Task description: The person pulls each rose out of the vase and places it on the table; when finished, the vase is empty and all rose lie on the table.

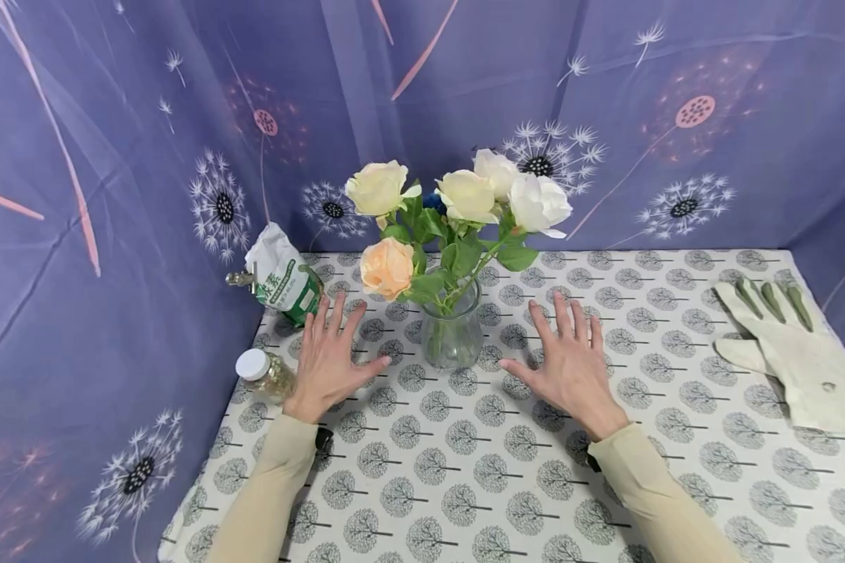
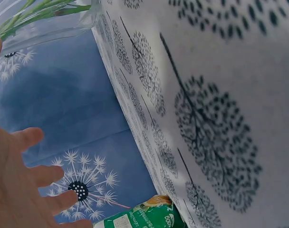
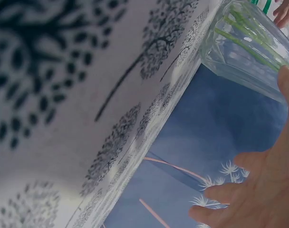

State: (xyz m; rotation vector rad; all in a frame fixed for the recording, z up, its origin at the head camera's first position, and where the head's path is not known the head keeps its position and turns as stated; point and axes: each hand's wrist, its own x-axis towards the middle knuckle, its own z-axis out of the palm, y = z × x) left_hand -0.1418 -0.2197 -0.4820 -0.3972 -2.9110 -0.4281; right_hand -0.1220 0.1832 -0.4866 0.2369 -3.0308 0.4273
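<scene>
A clear glass vase (image 1: 453,344) stands upright near the middle of the table, holding several artificial-looking roses. One peach rose (image 1: 387,268) leans low at the left, and cream and white roses (image 1: 539,205) spread above it among green leaves. My left hand (image 1: 331,361) is spread to the left of the vase, fingers straight and apart, palm empty. To the right of the vase my right hand (image 1: 569,367) is spread the same way, its thumb pointing toward the glass. Green stems (image 3: 249,35) show through the vase in the right wrist view.
Left of my left hand are a white-lidded jar (image 1: 266,374) and a green-and-white bag (image 1: 285,275) closed with a metal clip (image 1: 241,278). A pair of pale gloves (image 1: 792,352) lies at the right. A purple dandelion-print curtain (image 1: 451,70) hangs behind the tree-patterned tablecloth (image 1: 458,469).
</scene>
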